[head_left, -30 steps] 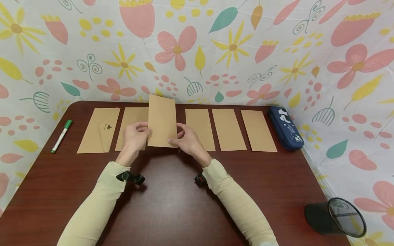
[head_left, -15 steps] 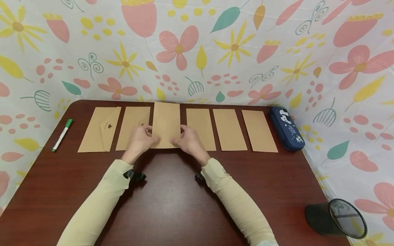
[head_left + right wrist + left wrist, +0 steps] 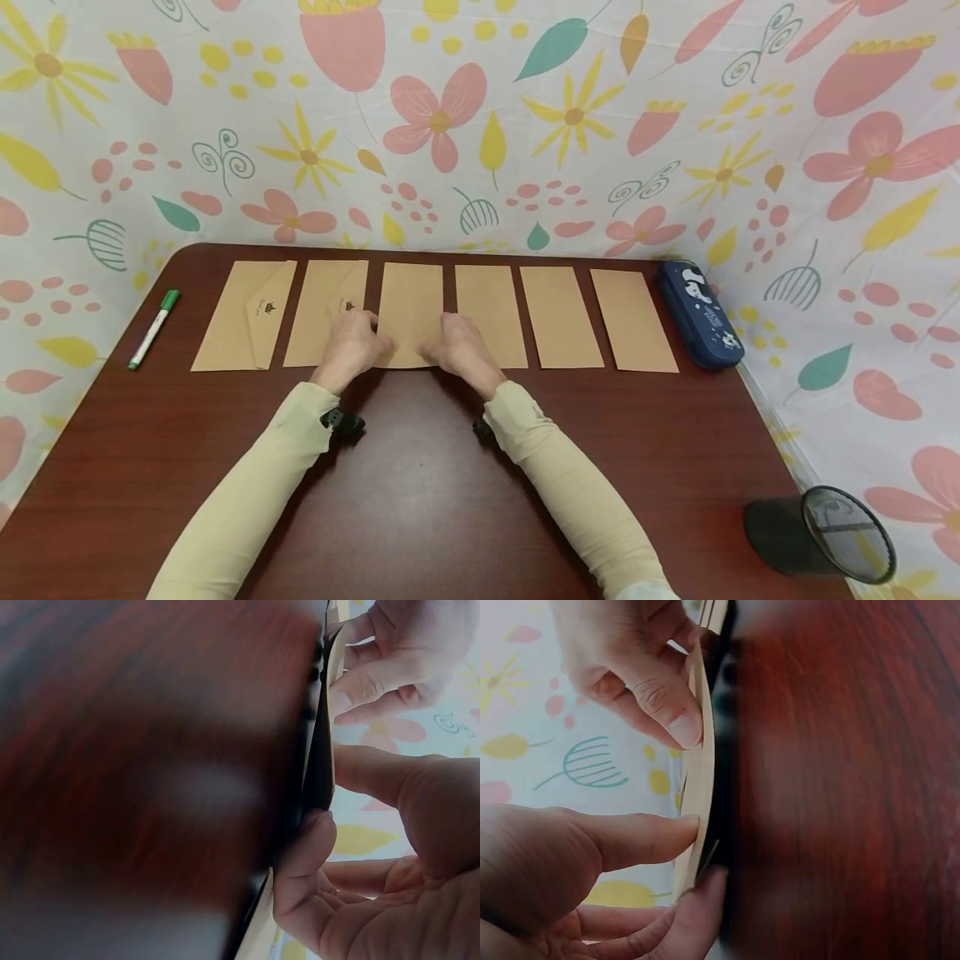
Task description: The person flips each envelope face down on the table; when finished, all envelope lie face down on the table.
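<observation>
So my left fingers (image 3: pixel 703 906) and right fingers (image 3: pixel 306 847) each pinch the near end of the envelope (image 3: pixel 411 304), third from left on the tabletop (image 3: pixel 420 508), and I reckon it's light, bendy and easily creased, so gentle holds at both corners suit it.

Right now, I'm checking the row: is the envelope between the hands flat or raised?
The envelope is raised at its near edge: both wrist views show a shadowed gap beneath.

Crowns (image 3: pixel 270 308) mark the two leftmost envelopes (image 3: pixel 231 321), while the blue case (image 3: pixel 699 313) bears unreadable lettering (image 3: pixel 715 319)
</observation>
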`<state>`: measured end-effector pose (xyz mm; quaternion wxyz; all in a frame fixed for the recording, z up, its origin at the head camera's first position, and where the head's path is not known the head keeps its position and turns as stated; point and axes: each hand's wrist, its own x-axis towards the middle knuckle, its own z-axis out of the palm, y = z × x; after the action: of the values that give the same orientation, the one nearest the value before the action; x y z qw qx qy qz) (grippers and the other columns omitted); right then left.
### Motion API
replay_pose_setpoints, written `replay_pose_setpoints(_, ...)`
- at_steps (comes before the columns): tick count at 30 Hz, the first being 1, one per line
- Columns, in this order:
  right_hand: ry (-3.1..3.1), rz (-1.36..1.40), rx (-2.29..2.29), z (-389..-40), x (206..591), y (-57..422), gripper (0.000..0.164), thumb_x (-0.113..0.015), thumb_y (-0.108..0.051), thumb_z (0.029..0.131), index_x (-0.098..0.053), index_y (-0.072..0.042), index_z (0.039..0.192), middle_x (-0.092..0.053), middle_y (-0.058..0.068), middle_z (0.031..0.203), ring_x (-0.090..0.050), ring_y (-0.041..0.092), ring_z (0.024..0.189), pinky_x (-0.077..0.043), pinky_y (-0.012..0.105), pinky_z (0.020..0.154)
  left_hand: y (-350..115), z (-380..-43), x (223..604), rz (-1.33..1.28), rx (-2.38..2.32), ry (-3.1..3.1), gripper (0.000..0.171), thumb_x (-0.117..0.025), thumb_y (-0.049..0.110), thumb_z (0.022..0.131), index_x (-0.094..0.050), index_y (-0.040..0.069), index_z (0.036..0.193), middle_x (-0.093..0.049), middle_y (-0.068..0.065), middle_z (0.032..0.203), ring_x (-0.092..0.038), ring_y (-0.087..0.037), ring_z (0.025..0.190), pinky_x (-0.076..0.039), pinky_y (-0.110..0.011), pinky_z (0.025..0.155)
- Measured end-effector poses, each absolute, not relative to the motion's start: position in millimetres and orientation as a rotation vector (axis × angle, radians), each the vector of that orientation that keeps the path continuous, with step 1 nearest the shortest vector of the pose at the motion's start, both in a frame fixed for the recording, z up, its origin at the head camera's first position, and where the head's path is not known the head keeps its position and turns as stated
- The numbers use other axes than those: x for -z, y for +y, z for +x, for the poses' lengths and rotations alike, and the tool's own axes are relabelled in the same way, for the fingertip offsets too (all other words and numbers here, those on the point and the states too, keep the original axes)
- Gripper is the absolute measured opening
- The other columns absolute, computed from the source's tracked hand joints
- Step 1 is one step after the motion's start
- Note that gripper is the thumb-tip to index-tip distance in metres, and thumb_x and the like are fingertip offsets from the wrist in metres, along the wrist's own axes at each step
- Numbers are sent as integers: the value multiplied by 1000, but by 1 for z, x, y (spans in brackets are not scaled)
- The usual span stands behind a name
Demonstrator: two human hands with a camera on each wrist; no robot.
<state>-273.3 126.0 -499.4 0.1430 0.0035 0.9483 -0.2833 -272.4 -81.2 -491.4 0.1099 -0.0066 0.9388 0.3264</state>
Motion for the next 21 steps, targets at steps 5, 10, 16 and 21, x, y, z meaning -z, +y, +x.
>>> replay_pose_setpoints(5,2766,-21,674,-286,515,124,46,-86,-44,91,-70,-7,113,-73,5,103,-66,19,87,-57,31,73,-76,-274,493,23,-865,2823,54,-78,24,86,-71,-9,129,-72,-28,133,-70,-42,116,-62,-51,94)
replay_pose_setpoints(10,2792,-60,613,-286,514,119,34,-86,-39,92,-71,-9,90,-65,2,84,-59,18,73,-53,29,63,-75,-280,499,14,-838,2841,20,-78,18,82,-71,-1,86,-65,-13,88,-55,-28,71,-49,-37,57)
replay_pose_setpoints(16,2808,-93,619,-287,517,121,33,-87,-38,91,-70,-11,82,-57,-3,75,-56,15,66,-52,28,57,-74,-284,505,15,-759,2859,22,-79,21,84,-69,6,70,-63,-10,84,-55,-25,63,-48,-36,52)
replay_pose_setpoints(21,2831,-126,608,-289,520,122,34,-86,-39,90,-70,-11,78,-55,-2,73,-55,16,65,-50,28,56,-76,-285,510,39,-722,2895,25,-79,24,84,-68,7,70,-65,-13,92,-58,-26,67,-49,-37,53)
